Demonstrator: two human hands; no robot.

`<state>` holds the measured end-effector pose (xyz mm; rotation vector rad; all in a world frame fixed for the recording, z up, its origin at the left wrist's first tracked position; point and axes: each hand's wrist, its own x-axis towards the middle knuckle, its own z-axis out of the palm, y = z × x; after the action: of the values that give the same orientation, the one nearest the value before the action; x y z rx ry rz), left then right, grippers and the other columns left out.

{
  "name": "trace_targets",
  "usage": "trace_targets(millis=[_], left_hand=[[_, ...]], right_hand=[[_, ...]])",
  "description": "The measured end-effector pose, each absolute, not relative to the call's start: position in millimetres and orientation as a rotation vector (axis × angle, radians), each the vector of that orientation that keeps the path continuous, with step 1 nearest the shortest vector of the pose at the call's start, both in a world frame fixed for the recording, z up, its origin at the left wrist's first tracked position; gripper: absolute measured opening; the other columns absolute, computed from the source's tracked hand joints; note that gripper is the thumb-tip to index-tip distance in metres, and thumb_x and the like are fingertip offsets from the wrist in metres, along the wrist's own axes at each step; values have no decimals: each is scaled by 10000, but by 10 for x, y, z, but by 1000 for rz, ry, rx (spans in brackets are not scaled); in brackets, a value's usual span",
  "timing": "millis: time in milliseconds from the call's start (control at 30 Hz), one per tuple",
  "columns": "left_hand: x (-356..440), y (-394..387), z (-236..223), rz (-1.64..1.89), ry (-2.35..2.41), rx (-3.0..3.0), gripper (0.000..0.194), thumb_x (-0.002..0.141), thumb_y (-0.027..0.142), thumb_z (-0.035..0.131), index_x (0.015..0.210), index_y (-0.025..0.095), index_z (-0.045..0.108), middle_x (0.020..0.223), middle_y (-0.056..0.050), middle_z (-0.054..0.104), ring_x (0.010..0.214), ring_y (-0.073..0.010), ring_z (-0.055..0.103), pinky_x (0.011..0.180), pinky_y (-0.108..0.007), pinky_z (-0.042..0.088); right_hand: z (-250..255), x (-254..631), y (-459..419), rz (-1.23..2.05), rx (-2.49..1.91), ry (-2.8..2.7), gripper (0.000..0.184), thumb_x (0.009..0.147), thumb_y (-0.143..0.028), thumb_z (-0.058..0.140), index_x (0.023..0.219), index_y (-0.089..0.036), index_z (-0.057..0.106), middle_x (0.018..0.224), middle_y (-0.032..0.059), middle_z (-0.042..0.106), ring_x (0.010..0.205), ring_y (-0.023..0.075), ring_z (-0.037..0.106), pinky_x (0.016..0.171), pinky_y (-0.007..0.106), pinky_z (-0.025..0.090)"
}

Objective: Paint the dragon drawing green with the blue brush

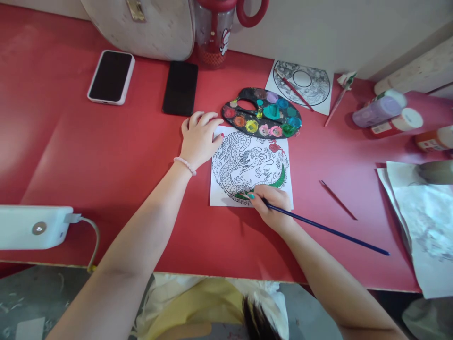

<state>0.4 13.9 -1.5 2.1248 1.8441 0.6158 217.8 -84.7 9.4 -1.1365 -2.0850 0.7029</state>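
Observation:
A white sheet with a dragon line drawing (230, 174) lies flat on the red table; part of the dragon's body is painted green and a small flame shape at the upper right is red. My right hand (271, 205) grips a long dark blue paintbrush (329, 230), its tip low on the drawing, partly hidden by the fingers. My left hand (201, 137) rests with fingers spread at the sheet's upper left edge, its thumb over the paper. Just above the sheet sits a black paint palette (260, 113) with blobs of many colours, overlapping the sheet's top.
Behind stand a bag (148, 28) and a red-lidded cup (215, 33). Two phones, one a black phone (180, 88), lie left of the palette. A thin brush (339, 200), paint bottles (380, 108) and stacked papers (399, 212) are at right; a power bank (21, 226) is at left.

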Motion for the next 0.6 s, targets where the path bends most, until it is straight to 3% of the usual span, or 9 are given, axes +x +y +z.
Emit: trace_targets(millis=[600], left_hand=[[3,141,-25,654,1819,2116,338,905,256,556,1211,383,620,1412,-1,550,1364,-353,366,1134,-622,248]], right_hand=[[101,2174,-848,652,-1141,-2091,389,905,-226,506,573,-221,305,493,-48,331,448,85,323,426,223,267]])
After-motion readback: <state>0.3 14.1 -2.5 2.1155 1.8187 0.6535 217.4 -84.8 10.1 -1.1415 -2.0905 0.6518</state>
